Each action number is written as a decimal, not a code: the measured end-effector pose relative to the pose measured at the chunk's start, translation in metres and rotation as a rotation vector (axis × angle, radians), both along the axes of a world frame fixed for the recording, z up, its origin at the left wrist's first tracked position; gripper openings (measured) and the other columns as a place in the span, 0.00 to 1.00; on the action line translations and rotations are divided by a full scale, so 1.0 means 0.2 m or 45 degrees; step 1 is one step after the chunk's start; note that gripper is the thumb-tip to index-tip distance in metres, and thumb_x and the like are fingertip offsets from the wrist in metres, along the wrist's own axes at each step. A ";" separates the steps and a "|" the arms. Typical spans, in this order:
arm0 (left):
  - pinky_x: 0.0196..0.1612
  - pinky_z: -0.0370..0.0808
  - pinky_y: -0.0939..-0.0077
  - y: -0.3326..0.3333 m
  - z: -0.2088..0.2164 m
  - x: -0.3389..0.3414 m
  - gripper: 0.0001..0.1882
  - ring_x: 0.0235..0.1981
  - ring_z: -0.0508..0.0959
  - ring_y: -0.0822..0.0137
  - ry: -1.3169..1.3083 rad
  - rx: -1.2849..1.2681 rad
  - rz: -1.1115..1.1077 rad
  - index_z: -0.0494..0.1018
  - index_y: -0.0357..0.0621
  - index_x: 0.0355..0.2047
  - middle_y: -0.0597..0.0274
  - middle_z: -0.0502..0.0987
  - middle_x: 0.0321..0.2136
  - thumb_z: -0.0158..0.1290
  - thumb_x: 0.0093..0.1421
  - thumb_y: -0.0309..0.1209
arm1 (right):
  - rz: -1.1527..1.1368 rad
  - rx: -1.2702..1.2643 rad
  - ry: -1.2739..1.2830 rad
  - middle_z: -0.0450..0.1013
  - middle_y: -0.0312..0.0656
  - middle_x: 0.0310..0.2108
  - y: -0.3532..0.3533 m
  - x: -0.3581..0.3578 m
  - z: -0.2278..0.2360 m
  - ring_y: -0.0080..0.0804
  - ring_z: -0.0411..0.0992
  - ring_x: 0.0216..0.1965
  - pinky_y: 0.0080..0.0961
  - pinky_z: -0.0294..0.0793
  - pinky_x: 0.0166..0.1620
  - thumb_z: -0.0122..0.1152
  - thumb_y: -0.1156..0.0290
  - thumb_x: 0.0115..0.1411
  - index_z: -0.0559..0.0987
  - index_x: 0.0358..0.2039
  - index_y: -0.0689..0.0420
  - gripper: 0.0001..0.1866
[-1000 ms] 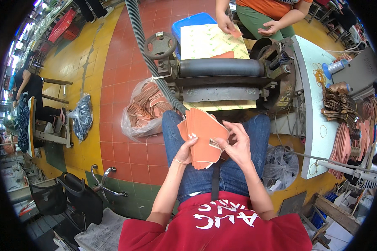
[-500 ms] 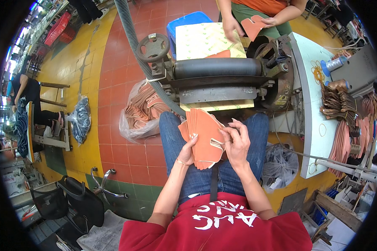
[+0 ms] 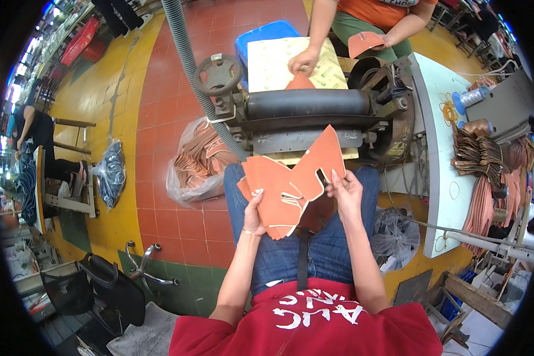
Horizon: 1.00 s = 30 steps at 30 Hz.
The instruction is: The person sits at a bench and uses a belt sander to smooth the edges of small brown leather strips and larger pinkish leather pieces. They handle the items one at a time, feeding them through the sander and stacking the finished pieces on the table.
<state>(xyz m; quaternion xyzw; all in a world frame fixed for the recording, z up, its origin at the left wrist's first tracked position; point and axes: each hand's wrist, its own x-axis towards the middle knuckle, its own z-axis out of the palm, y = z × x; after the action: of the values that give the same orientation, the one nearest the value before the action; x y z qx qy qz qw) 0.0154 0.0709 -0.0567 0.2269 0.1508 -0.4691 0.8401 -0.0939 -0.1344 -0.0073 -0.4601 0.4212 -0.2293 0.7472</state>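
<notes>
Over my lap, my left hand (image 3: 255, 215) grips a fanned stack of orange-pink cut leather pieces (image 3: 268, 193), thumb on top. My right hand (image 3: 345, 193) pinches the edge of a single leather piece (image 3: 323, 163), beside its notch. That piece is turned out to the right of the stack, its lower left end still overlapping it. Just beyond my knees stands a roller machine with a dark roller (image 3: 308, 99) and a metal plate (image 3: 307, 140) on its near side.
Across the machine, a co-worker's hand (image 3: 304, 61) touches a piece on the yellowish board (image 3: 270, 65); their other hand holds another. A clear bag of leather pieces (image 3: 202, 160) sits on the floor at left. A white table (image 3: 442, 178) with thread spools and leather bundles stands at right.
My right hand has drawn the top piece away from the stack, out to the right. The stack in my left hand has shifted slightly left. The co-worker's hand has moved left onto the board.
</notes>
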 end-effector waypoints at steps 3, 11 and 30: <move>0.53 0.71 0.63 0.04 0.01 0.02 0.23 0.49 0.73 0.60 -0.044 -0.052 -0.001 0.61 0.42 0.54 0.55 0.71 0.48 0.48 0.60 0.34 | -0.258 0.366 -0.031 0.75 0.37 0.27 -0.08 0.10 -0.11 0.17 0.72 0.22 0.11 0.75 0.26 0.60 0.68 0.59 0.75 0.36 0.59 0.09; 0.52 0.72 0.63 0.12 0.00 -0.04 0.20 0.48 0.74 0.62 0.006 -0.030 -0.032 0.63 0.42 0.52 0.57 0.72 0.46 0.48 0.60 0.35 | 0.057 -0.313 0.195 0.66 0.51 0.52 -0.04 0.24 -0.17 0.21 0.70 0.40 0.14 0.71 0.41 0.63 0.61 0.57 0.58 0.57 0.73 0.37; 0.50 0.73 0.66 -0.01 0.04 -0.05 0.21 0.47 0.74 0.63 -0.038 0.028 -0.129 0.62 0.43 0.52 0.57 0.71 0.47 0.49 0.61 0.36 | 0.138 -1.666 0.407 0.73 0.41 0.34 0.29 0.02 0.19 0.21 0.68 0.25 0.19 0.69 0.27 0.67 0.70 0.51 0.81 0.36 0.59 0.12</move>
<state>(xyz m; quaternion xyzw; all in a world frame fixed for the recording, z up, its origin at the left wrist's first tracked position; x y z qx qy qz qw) 0.0048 0.0688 -0.0493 0.2505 0.1319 -0.5057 0.8149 -0.0902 -0.0769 0.0311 -0.8665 0.2773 -0.3284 0.2537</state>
